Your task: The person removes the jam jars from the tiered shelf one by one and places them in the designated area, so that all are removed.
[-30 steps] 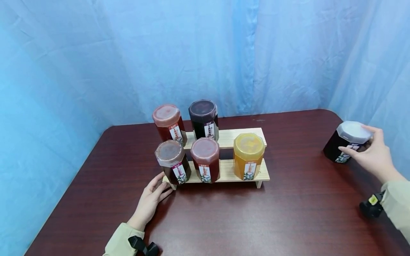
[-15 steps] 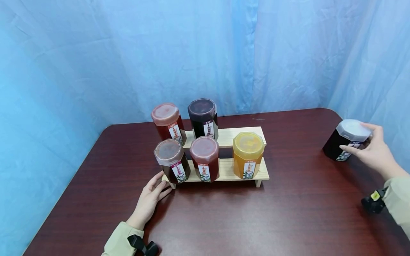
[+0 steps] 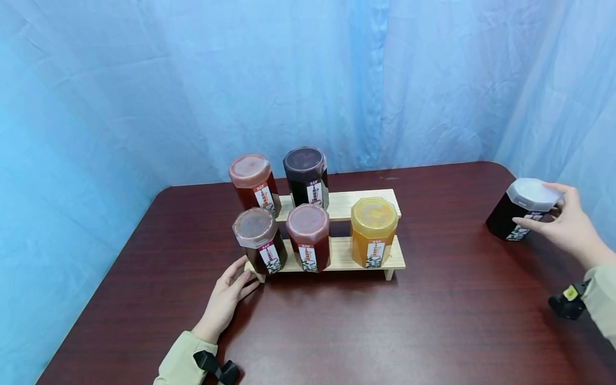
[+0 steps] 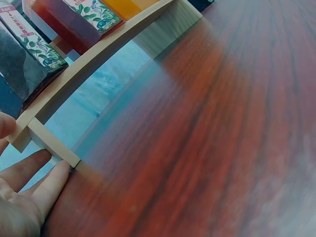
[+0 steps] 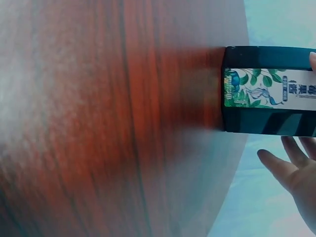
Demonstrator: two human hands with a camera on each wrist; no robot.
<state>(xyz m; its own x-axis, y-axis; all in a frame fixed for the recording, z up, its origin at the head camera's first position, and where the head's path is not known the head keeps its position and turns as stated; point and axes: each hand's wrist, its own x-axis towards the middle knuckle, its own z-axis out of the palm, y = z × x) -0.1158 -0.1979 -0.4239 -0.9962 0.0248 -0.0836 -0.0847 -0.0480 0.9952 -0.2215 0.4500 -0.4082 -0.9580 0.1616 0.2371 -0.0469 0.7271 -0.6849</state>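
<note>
On the right of the table stands a dark jar (image 3: pixel 504 219) with a pale translucent lid and a white label. My right hand (image 3: pixel 570 227) holds it from the right, thumb across the front and fingers at the lid and far side. In the right wrist view, the dark jar's labelled side (image 5: pixel 261 89) shows. My left hand (image 3: pixel 225 299) grips the left end of a two-tier wooden rack (image 3: pixel 341 254). Up close, a fingertip (image 4: pixel 6 124) meets the board's corner while other fingers touch the leg (image 4: pixel 53 143).
Along the rack's front tier stand a dark brown jar (image 3: pixel 260 240), a red jar (image 3: pixel 308 235) and a yellow jar (image 3: pixel 374 232). Its back tier bears a red jar (image 3: pixel 252 179) and a dark purple jar (image 3: pixel 306 174). Blue curtains (image 3: pixel 289 69) surround the dark wooden table (image 3: pixel 375 331).
My right wrist has shifted slightly right and up in the head view, the hand staying at the dark jar. The jars and my left hand show no clear movement.
</note>
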